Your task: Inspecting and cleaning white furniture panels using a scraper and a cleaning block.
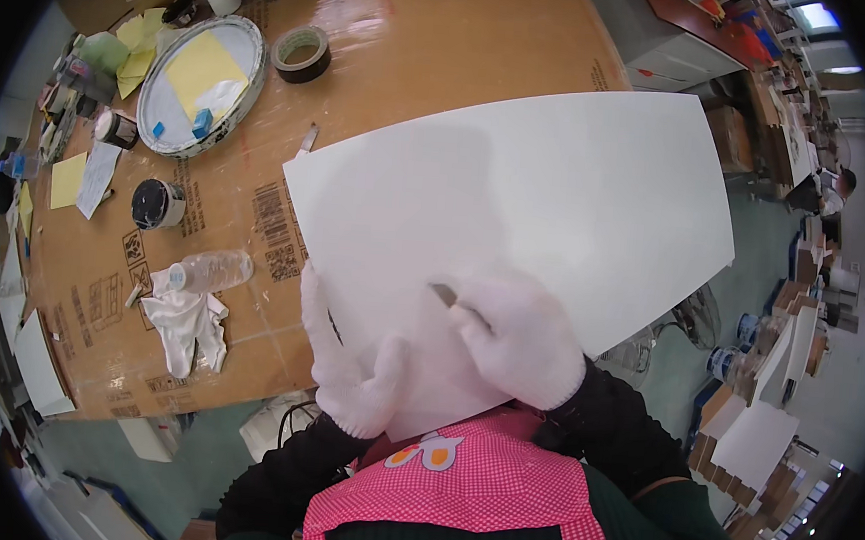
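Observation:
A large white panel (597, 211) lies in front of me, its near end reaching my pink checked apron (498, 485). My left hand (353, 375), in a white knit glove, rests along the panel's left edge with fingers stretched and thumb apart. Gloved alike, my right hand (528, 342) is closed on a small dark flat blade (443, 294) over the panel's near part. Most of that blade is hidden in the fingers, so I cannot make out its exact kind. A small knife-like tool (308, 139) lies by the panel's far left corner.
Cardboard covers the table (369, 25). On its left are a clear bottle (214, 271), a white cloth (186, 323), a black-topped jar (158, 204), a tape roll (301, 54) and a round lid (251, 67) with yellow paper. Another person (834, 190) is far right.

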`<state>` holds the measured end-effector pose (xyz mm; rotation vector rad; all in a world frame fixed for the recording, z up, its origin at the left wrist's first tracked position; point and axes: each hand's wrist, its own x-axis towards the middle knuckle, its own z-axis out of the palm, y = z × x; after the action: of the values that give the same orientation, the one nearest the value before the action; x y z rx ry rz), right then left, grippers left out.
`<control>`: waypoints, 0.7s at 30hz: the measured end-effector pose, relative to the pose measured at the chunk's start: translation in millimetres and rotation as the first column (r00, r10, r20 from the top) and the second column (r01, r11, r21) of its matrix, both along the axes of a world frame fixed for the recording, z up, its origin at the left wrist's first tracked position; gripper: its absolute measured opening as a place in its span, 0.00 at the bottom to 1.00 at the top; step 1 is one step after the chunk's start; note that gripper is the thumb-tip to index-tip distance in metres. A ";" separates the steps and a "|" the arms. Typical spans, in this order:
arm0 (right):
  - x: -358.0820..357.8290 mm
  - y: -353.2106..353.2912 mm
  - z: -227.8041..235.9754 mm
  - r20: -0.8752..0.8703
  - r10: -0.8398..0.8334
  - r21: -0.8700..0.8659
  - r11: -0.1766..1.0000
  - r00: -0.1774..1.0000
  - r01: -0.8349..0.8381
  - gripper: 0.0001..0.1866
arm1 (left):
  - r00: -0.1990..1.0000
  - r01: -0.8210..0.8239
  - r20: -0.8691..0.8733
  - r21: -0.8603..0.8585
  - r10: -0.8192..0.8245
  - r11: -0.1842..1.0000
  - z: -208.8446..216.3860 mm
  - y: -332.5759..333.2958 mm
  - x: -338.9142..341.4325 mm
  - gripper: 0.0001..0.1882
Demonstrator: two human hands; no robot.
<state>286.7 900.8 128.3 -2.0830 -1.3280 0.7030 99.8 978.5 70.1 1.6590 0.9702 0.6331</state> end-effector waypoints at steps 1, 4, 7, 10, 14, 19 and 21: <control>9.6 -5.3 -2.6 0.096 -0.049 0.031 0.998 0.994 0.046 0.06 | 1.000 0.003 0.005 -0.001 -0.003 1.000 3.0 0.1 2.2 0.51; 41.4 -10.2 11.1 0.087 -0.136 -0.096 0.985 0.987 0.144 0.07 | 0.999 -0.031 0.010 -0.093 0.032 0.995 14.6 -0.7 5.6 0.48; 27.8 -16.1 10.4 0.081 -0.061 -0.112 0.991 0.995 0.070 0.08 | 0.998 -0.054 0.005 -0.113 0.055 0.992 17.7 -1.3 9.4 0.48; 23.9 -21.3 7.4 0.154 0.084 0.019 0.996 0.984 -0.088 0.10 | 0.998 -0.055 -0.010 -0.077 0.055 0.995 15.1 -2.6 9.6 0.48; 40.8 -22.7 4.3 0.128 0.026 0.014 1.000 0.991 -0.028 0.14 | 0.996 -0.089 -0.001 -0.063 0.089 0.994 5.2 -4.2 4.5 0.48; 37.4 -28.1 2.6 0.158 0.152 0.044 0.986 0.976 -0.160 0.14 | 0.997 -0.081 0.006 -0.061 0.081 0.995 11.2 -2.7 8.1 0.48; 57.3 -11.9 12.6 0.085 0.060 -0.136 0.990 0.995 -0.049 0.13 | 0.998 -0.036 -0.054 -0.031 0.035 0.999 9.5 -2.4 0.4 0.50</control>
<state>344.0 888.9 140.9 -2.2138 -1.4263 0.7493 100.2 976.1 79.6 1.6408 1.0451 0.5965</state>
